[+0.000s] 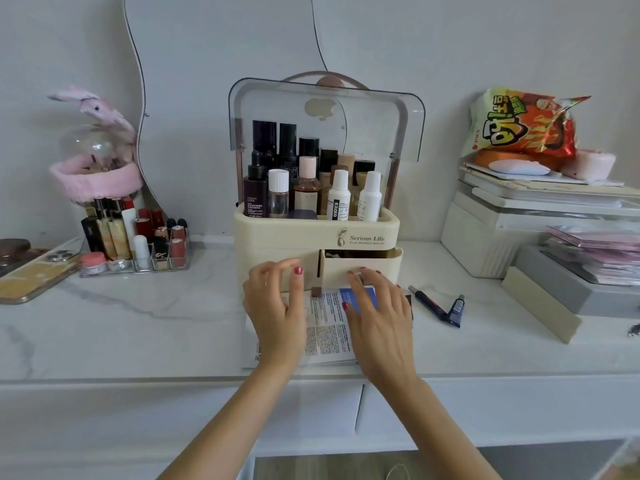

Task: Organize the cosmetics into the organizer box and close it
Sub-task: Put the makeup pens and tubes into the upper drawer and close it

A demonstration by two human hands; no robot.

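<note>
A cream organizer box point(277, 233) stands on the white marble counter, its clear lid point(325, 112) swung up. Several bottles point(313, 181) fill its top tray. The right drawer point(360, 263) is pulled out a little; the left drawer front sits flush. My left hand point(277, 306) hovers at the left drawer, fingers relaxed, holding nothing. My right hand point(377, 313) lies with straight fingers against the right drawer's front. Under both hands lie flat sachets point(325, 327) with printed text, one partly blue. A dark tube and a pencil point(440, 306) lie to the right.
A clear lipstick rack point(138, 237) and a phone point(31, 271) are on the left, with a pink headband on a glass dome behind. On the right are stacked white boxes point(491, 237), a snack bag point(523, 123) and a beige box point(540, 303). A mirror leans on the wall.
</note>
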